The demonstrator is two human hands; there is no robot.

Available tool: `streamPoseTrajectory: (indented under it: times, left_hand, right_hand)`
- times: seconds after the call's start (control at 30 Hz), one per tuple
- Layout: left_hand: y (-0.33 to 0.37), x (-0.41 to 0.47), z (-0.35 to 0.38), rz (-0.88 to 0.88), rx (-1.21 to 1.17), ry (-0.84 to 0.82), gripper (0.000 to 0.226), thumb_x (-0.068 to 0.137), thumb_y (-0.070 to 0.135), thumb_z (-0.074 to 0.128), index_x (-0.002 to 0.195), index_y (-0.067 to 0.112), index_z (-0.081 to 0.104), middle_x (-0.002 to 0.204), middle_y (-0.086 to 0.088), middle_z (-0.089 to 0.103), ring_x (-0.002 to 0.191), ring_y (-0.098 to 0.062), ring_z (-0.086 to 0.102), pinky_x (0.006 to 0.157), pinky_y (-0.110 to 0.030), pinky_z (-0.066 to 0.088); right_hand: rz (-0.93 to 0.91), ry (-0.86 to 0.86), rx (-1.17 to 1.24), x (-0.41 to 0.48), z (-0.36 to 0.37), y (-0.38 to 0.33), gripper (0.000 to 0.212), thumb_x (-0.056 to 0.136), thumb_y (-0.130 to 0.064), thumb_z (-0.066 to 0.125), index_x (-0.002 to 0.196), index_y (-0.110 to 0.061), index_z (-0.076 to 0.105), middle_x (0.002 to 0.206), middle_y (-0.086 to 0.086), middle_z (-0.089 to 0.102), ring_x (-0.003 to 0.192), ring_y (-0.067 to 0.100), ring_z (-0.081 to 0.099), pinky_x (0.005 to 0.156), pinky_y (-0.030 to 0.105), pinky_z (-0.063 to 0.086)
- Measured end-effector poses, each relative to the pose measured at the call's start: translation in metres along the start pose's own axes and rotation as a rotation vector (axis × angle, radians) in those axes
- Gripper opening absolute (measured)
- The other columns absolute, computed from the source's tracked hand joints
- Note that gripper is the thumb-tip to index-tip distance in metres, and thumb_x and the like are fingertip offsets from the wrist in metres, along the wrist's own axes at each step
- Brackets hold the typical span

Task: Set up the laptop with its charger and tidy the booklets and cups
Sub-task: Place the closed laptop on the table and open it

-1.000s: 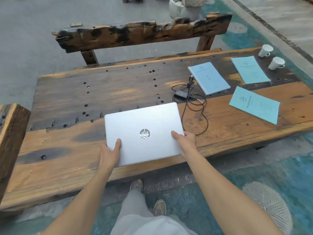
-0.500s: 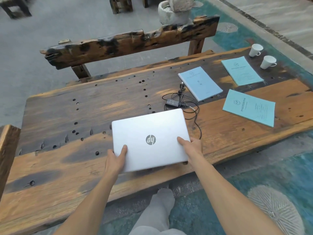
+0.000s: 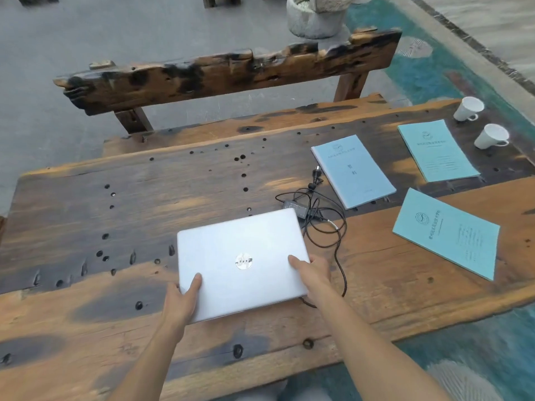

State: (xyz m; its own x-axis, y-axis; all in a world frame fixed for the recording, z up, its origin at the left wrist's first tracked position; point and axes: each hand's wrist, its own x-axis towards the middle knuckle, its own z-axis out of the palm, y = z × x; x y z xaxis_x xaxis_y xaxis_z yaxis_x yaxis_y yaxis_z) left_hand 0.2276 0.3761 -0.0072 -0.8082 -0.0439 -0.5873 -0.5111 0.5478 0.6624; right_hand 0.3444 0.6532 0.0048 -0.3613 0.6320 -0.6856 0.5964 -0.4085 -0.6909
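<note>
Head view: both hands, left grip [image 3: 181, 299] and right grip [image 3: 314, 274], clasp the closed laptop [image 3: 241, 263] by its near corners; the charger [image 3: 301, 211] lies just beyond its far right corner, nearer the right hand.

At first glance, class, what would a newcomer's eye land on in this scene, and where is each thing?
First, the closed silver laptop at the near middle of the weathered wooden table, gripped by the left hand and right hand at its near corners. Just behind it to the right lies the tangled black charger. Further right lie three pale blue booklets, with two white cups tipped on their sides at the far right edge.
</note>
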Motion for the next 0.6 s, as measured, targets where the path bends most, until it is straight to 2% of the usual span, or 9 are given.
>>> streamPoseTrajectory:
  times: [0.17, 0.23, 0.33, 0.4, 0.47, 0.6]
  left_hand:
    - [0.007, 0.021, 0.004, -0.072, -0.031, 0.072, 0.054, 0.091, 0.053, 0.066, 0.120, 0.012, 0.046, 0.117, -0.006, 0.060, 0.091, -0.019, 0.058, 0.070, -0.038, 0.045]
    - [0.013, 0.032, 0.004, -0.116, -0.041, 0.107, 0.054, 0.091, 0.053, 0.066, 0.117, 0.011, 0.046, 0.115, -0.007, 0.058, 0.089, -0.019, 0.056, 0.066, -0.036, 0.043]
    - [0.019, 0.056, 0.003, -0.152, -0.048, 0.153, 0.053, 0.091, 0.053, 0.066, 0.115, 0.011, 0.046, 0.114, -0.008, 0.057, 0.096, -0.026, 0.056, 0.072, -0.040, 0.044]
    - [0.020, 0.074, 0.003, -0.136, -0.059, 0.184, 0.051, 0.091, 0.053, 0.066, 0.114, 0.010, 0.051, 0.112, -0.009, 0.061, 0.091, -0.024, 0.058, 0.073, -0.039, 0.044]
    - [0.020, 0.092, 0.003, -0.144, -0.062, 0.217, 0.050, 0.091, 0.054, 0.066, 0.112, 0.009, 0.057, 0.110, -0.008, 0.065, 0.084, -0.018, 0.060, 0.067, -0.036, 0.044]
    - [0.015, 0.115, 0.006, -0.180, -0.081, 0.252, 0.056, 0.089, 0.056, 0.067, 0.116, 0.007, 0.060, 0.112, -0.008, 0.066, 0.091, -0.024, 0.063, 0.064, -0.033, 0.045]
  right_hand:
    - [0.044, -0.053, -0.063, 0.029, 0.026, -0.020, 0.016, 0.081, -0.022, 0.079, 0.091, -0.013, 0.071, 0.097, 0.007, 0.076, 0.089, 0.026, 0.073, 0.085, 0.045, 0.062]
    - [0.062, -0.074, -0.083, 0.041, 0.041, -0.024, 0.019, 0.080, -0.023, 0.079, 0.095, -0.011, 0.074, 0.096, 0.006, 0.076, 0.087, 0.025, 0.073, 0.083, 0.042, 0.062]
    - [0.093, -0.110, -0.092, 0.062, 0.065, -0.029, 0.024, 0.081, -0.022, 0.078, 0.100, -0.009, 0.075, 0.096, 0.005, 0.076, 0.087, 0.024, 0.073, 0.083, 0.042, 0.062]
    - [0.100, -0.130, -0.093, 0.079, 0.082, -0.032, 0.025, 0.080, -0.021, 0.077, 0.102, -0.008, 0.076, 0.096, 0.006, 0.077, 0.089, 0.025, 0.073, 0.085, 0.043, 0.062]
    - [0.107, -0.133, -0.114, 0.097, 0.098, -0.035, 0.025, 0.079, -0.021, 0.077, 0.100, -0.009, 0.076, 0.097, 0.007, 0.077, 0.091, 0.027, 0.073, 0.087, 0.044, 0.061]
    - [0.075, -0.161, -0.152, 0.127, 0.120, -0.040, 0.023, 0.082, -0.021, 0.075, 0.101, -0.008, 0.076, 0.097, 0.006, 0.077, 0.090, 0.025, 0.073, 0.084, 0.035, 0.060]
